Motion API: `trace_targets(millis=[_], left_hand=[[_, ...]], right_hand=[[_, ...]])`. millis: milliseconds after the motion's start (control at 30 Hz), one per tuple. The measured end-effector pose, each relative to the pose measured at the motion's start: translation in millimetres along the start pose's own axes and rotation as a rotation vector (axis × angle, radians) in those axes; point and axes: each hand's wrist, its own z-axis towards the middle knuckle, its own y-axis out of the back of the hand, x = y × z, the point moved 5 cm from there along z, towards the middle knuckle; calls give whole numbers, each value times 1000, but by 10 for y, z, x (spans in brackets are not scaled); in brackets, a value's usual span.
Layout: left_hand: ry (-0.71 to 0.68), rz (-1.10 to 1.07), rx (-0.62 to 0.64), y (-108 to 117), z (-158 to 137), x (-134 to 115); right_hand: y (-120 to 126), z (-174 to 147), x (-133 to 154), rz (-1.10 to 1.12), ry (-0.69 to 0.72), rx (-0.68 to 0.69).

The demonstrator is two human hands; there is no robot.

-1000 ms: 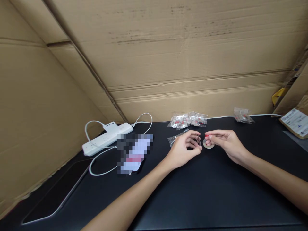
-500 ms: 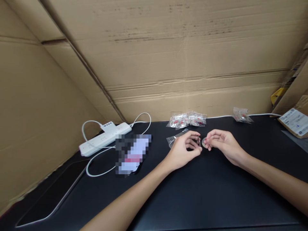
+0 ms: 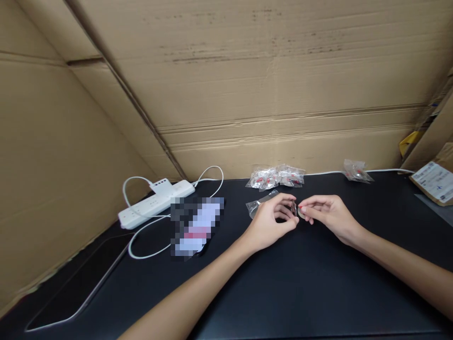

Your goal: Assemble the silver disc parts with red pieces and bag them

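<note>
My left hand (image 3: pixel 269 223) is curled, holding a thin round disc (image 3: pixel 294 208) on edge between thumb and fingers. Close beside it, my right hand (image 3: pixel 327 215) pinches a small pale disc (image 3: pixel 301 212) with a bit of red at its top. The exact kind of both pieces is too small to make out. A clear plastic bag (image 3: pixel 253 208) lies behind my left hand, partly hidden by it. Farther back, a pile of clear packets (image 3: pixel 274 177) holds round pieces with red parts. One more such packet (image 3: pixel 357 171) lies to the right.
A white power strip (image 3: pixel 155 204) with looping white cables (image 3: pixel 136 255) sits at the left. Near it are a pixelated phone-like object (image 3: pixel 200 229) and a dark flat tablet (image 3: pixel 79 283). Cardboard walls (image 3: pixel 226 85) enclose the black table (image 3: pixel 300 293). A labelled package (image 3: pixel 434 182) stands at right.
My right fingers have shifted slightly around the small disc, and its red part now shows at the top. My left hand keeps its hold; the view has moved a little.
</note>
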Motion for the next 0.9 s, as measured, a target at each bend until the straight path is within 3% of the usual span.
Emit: trace_targets(millis=[333,900], left_hand=[[-57,-34,47,-79,-40,-82],[-153,-2,51,-80,-66,-187]], right_hand=[[-99,-63,62,-147,153,22],[-74,-64,148,-156,168,54]])
